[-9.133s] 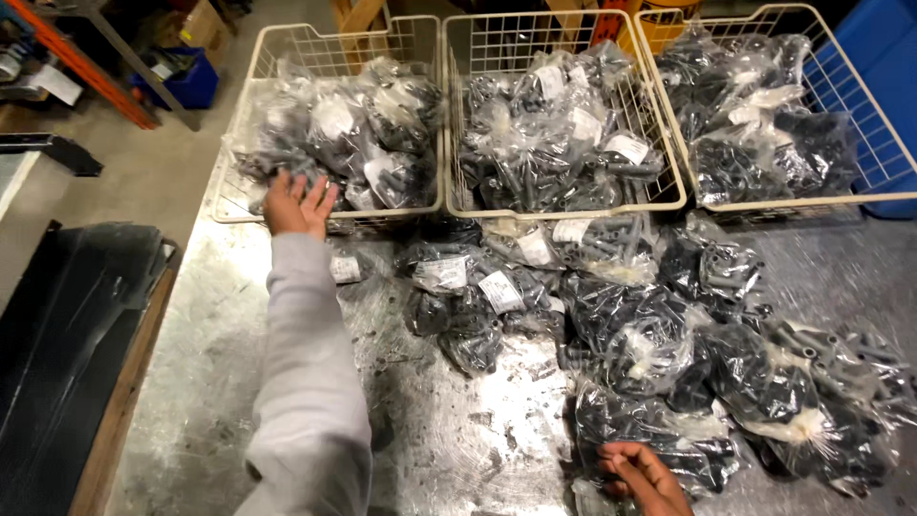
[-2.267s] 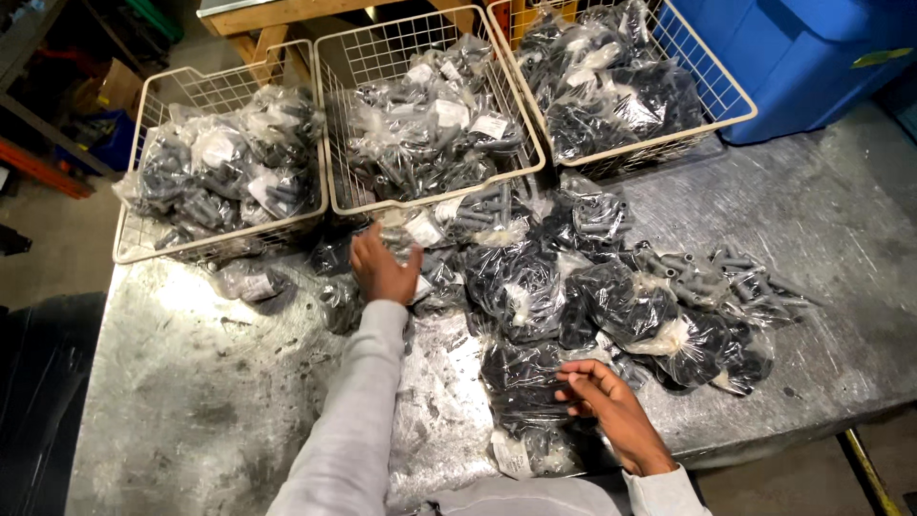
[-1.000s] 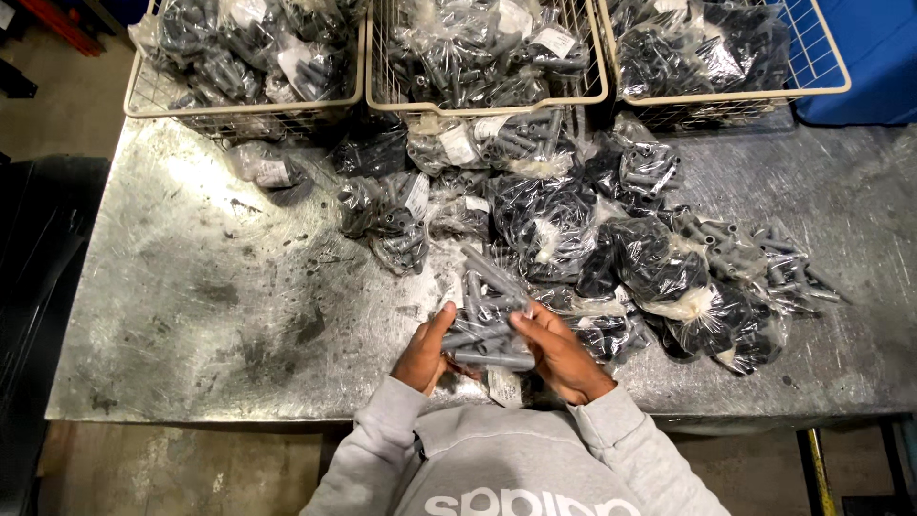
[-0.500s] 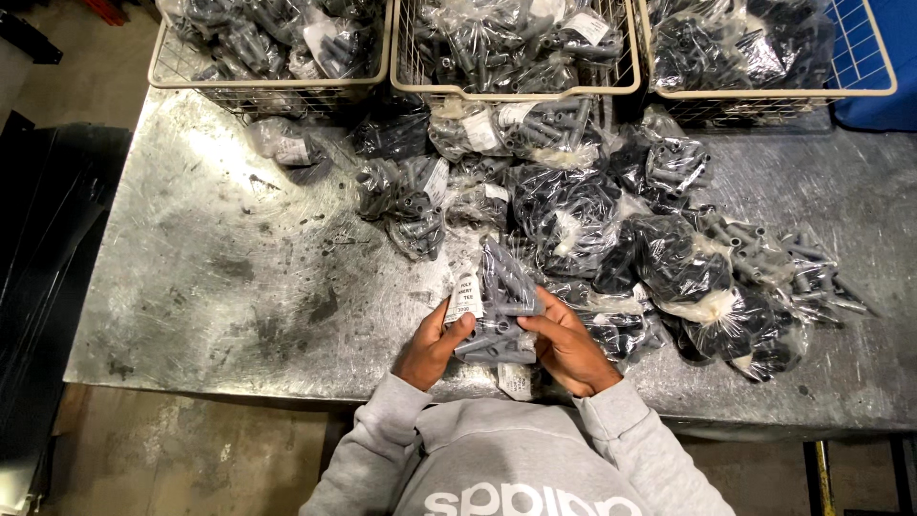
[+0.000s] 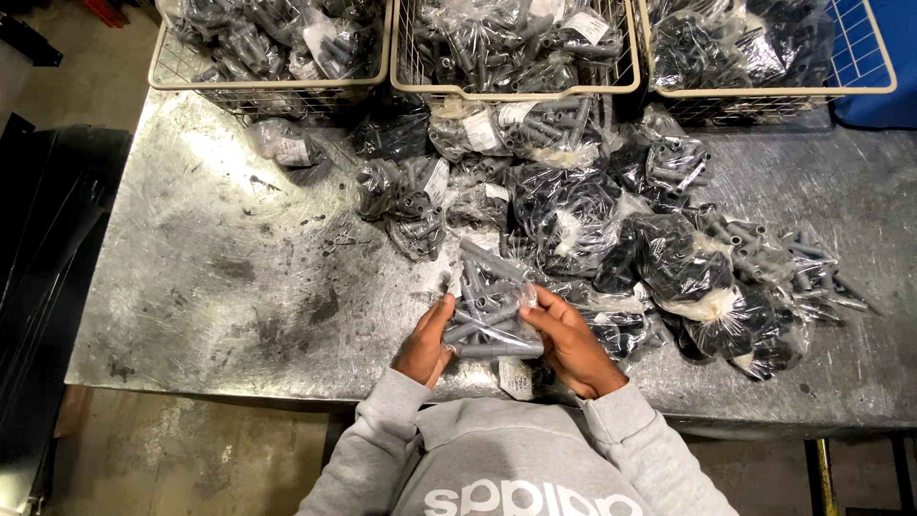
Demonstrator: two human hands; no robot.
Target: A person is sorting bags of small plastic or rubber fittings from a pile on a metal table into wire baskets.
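Head view | clear bag of grey tubes (image 5: 489, 311) sitting at near table (image 5: 220, 277) edge | left hand (image 5: 426, 344), right hand (image 5: 571, 342) gripping opposite ends, equally near | tubes running left-right between fingers

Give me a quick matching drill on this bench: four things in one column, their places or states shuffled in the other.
Things:
1. clear bag of grey parts
2. left wire basket
3. blue bin
4. small lone bag

Places or states:
A. at the far right corner, beside the right basket
B. held between the left hand and the right hand
C. lying apart on the metal table, just in front of the left basket
D. at the far left of the basket row, full of bags

Pairs: 1-B, 2-D, 3-A, 4-C
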